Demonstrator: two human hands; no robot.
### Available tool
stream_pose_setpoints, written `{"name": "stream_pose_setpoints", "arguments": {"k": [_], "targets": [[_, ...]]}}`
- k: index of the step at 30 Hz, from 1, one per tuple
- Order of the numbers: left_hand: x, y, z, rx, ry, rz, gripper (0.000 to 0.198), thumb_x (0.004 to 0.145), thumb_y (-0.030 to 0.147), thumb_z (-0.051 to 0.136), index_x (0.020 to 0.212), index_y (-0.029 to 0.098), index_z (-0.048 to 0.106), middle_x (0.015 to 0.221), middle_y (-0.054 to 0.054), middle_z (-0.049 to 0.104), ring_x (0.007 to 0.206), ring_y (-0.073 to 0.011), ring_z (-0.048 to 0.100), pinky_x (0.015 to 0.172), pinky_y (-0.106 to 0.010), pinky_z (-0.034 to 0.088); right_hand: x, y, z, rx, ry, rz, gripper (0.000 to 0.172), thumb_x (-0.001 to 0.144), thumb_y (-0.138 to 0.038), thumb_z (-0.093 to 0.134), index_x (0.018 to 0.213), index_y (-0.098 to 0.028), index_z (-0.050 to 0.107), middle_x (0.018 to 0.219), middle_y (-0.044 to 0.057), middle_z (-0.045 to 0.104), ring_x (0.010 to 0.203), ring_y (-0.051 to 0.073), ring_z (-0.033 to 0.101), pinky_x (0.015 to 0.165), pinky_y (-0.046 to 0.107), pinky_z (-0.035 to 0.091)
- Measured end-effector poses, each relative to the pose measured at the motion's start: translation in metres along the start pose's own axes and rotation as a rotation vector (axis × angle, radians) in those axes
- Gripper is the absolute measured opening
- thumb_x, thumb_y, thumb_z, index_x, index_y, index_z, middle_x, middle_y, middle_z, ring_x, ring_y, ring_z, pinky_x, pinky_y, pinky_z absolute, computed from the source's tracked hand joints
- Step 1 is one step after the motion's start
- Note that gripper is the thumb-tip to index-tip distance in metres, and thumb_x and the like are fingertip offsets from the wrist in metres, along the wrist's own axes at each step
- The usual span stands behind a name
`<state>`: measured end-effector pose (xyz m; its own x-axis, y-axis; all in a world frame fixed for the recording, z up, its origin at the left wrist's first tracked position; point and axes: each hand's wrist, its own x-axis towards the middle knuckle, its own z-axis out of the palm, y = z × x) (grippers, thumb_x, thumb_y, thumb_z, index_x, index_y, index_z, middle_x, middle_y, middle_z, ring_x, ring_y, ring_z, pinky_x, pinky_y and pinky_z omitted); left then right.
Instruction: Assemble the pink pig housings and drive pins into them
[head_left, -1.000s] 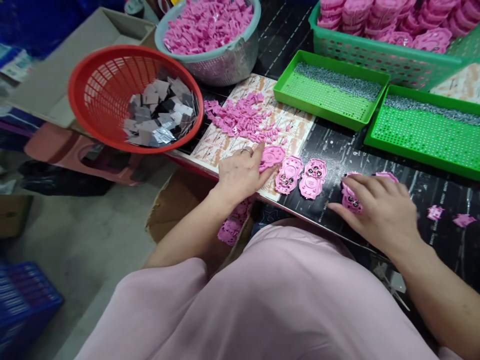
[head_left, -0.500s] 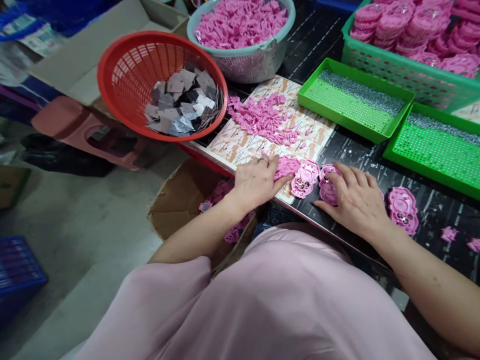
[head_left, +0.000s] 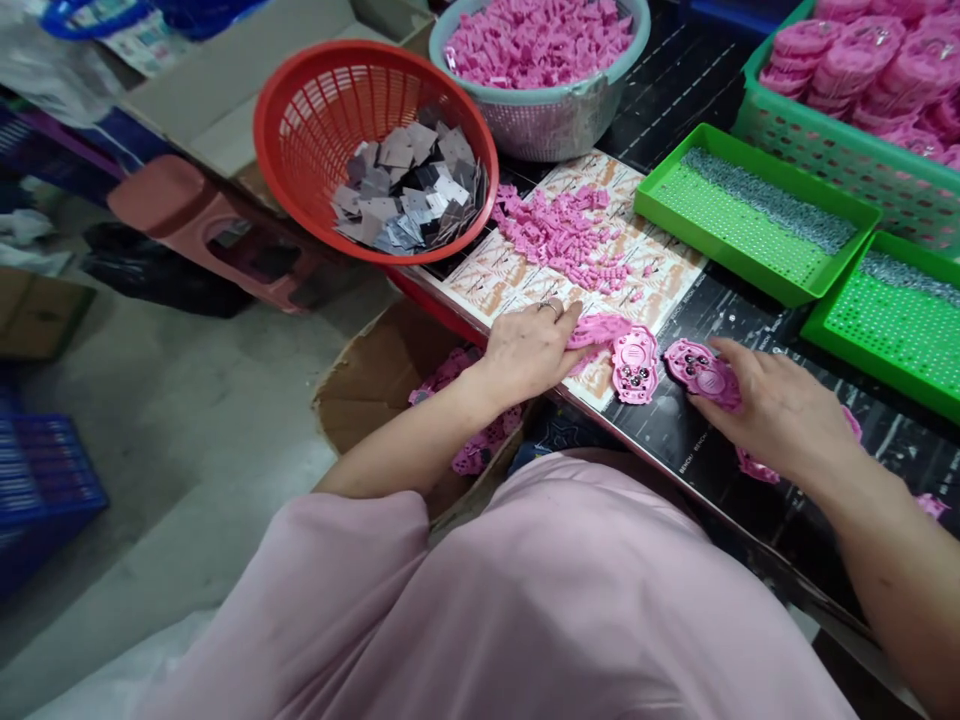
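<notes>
My left hand (head_left: 531, 350) lies on the table edge with its fingers closed over a pink plastic casing (head_left: 602, 329). A second pink casing (head_left: 634, 364) lies flat just to its right, untouched. My right hand (head_left: 780, 410) rests on the dark tabletop (head_left: 705, 440), fingers stretched over a third pink casing (head_left: 701, 367); another pink piece (head_left: 757, 466) peeks out under the palm. A heap of small pink parts (head_left: 564, 232) sits on a printed sheet behind my left hand.
A red basket (head_left: 300, 130) of grey squares stands at the back left, beside a grey bowl (head_left: 551, 115) of pink parts. Two green trays (head_left: 750, 215) (head_left: 889, 320) and a green crate (head_left: 862, 170) line the right. A cardboard box (head_left: 375, 390) with pink casings sits below the table edge.
My right hand has slid left from the far casings toward the row by my left hand, drawing casings with it. The view has shifted left. My left hand stays on its casing.
</notes>
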<state>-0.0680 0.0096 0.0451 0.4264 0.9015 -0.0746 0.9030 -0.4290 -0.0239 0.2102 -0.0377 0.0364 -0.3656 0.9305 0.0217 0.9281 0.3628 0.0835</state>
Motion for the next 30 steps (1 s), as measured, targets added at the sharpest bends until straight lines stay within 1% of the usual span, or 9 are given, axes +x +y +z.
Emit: {"name": "stream_pose_setpoints", "arguments": {"k": [5,9,13,15,17,20,23,27,30], "targets": [[0.001,-0.027,-0.01,0.031,0.001,-0.065,0.055,0.099,0.048,0.039,0.145,0.017,0.043,0.126,-0.015,0.059,0.106,-0.0285,0.063,0.081,-0.035,0.05,0.009,0.028,0.007,0.123,-0.03,-0.171,0.056,0.085,-0.04,0.055,0.134,-0.012,0.049,0.106,0.014,0.07,0.091,0.03,0.064,0.076,0.04,0.052],[-0.003,-0.057,-0.008,0.083,-0.003,-0.101,0.056,0.098,0.042,0.04,0.147,0.015,0.039,0.128,-0.015,0.057,0.109,-0.0294,0.061,0.086,-0.037,0.05,0.017,0.036,0.014,0.231,-0.014,-0.354,0.05,0.085,-0.027,0.05,0.134,-0.016,0.049,0.117,0.012,0.067,0.101,0.027,0.064,0.086,0.042,0.053],[-0.012,-0.089,0.004,0.087,-0.058,0.001,0.055,0.094,0.028,0.04,0.148,0.02,0.037,0.13,-0.013,0.055,0.113,-0.025,0.058,0.09,-0.033,0.049,0.02,0.039,0.013,0.239,-0.03,-0.485,0.055,0.081,-0.009,0.041,0.133,-0.023,0.05,0.126,0.008,0.063,0.115,0.025,0.06,0.09,0.044,0.052],[-0.015,-0.103,0.01,0.074,-0.1,0.071,0.058,0.09,0.02,0.04,0.148,0.021,0.037,0.132,-0.011,0.054,0.116,-0.0222,0.056,0.094,-0.031,0.047,0.023,0.041,0.008,0.246,-0.007,-0.535,0.054,0.081,-0.009,0.04,0.132,-0.023,0.052,0.13,0.009,0.062,0.115,0.026,0.06,0.088,0.046,0.053],[-0.016,-0.112,0.014,0.067,-0.126,0.116,0.061,0.087,0.016,0.04,0.148,0.021,0.038,0.133,-0.011,0.053,0.117,-0.0212,0.054,0.095,-0.031,0.047,0.031,0.041,-0.001,0.281,0.056,-0.556,0.046,0.086,-0.018,0.043,0.13,-0.021,0.054,0.13,0.012,0.061,0.112,0.027,0.062,0.086,0.046,0.055],[-0.011,-0.118,0.016,0.073,-0.141,0.18,0.06,0.087,0.014,0.039,0.147,0.019,0.04,0.134,-0.013,0.053,0.116,-0.0229,0.055,0.095,-0.033,0.047,0.056,0.024,-0.018,0.313,0.129,-0.534,0.037,0.093,-0.032,0.044,0.122,-0.019,0.061,0.122,0.012,0.065,0.105,0.026,0.064,0.084,0.042,0.056],[-0.003,-0.116,0.014,0.079,-0.152,0.243,0.06,0.086,0.012,0.041,0.145,0.018,0.043,0.135,-0.015,0.053,0.117,-0.0244,0.055,0.096,-0.035,0.046,0.093,-0.01,-0.024,0.305,0.114,-0.568,0.033,0.096,-0.027,0.04,0.108,-0.02,0.07,0.108,0.008,0.071,0.097,0.022,0.066,0.086,0.038,0.054],[0.005,-0.117,0.007,0.048,-0.186,0.286,0.061,0.084,0.01,0.043,0.144,0.019,0.043,0.136,-0.013,0.052,0.12,-0.0237,0.054,0.098,-0.034,0.044,0.141,-0.054,-0.01,0.229,0.017,-0.569,0.036,0.092,-0.016,0.04,0.112,-0.021,0.07,0.11,0.008,0.07,0.097,0.021,0.063,0.083,0.036,0.051],[0.005,-0.122,0.0,-0.014,-0.216,0.299,0.062,0.084,0.014,0.046,0.145,0.021,0.041,0.138,-0.012,0.05,0.119,-0.0229,0.054,0.097,-0.032,0.043,0.165,-0.071,0.005,0.176,-0.006,-0.556,0.036,0.093,-0.019,0.04,0.113,-0.021,0.07,0.108,0.011,0.068,0.093,0.022,0.061,0.079,0.035,0.048]]}}
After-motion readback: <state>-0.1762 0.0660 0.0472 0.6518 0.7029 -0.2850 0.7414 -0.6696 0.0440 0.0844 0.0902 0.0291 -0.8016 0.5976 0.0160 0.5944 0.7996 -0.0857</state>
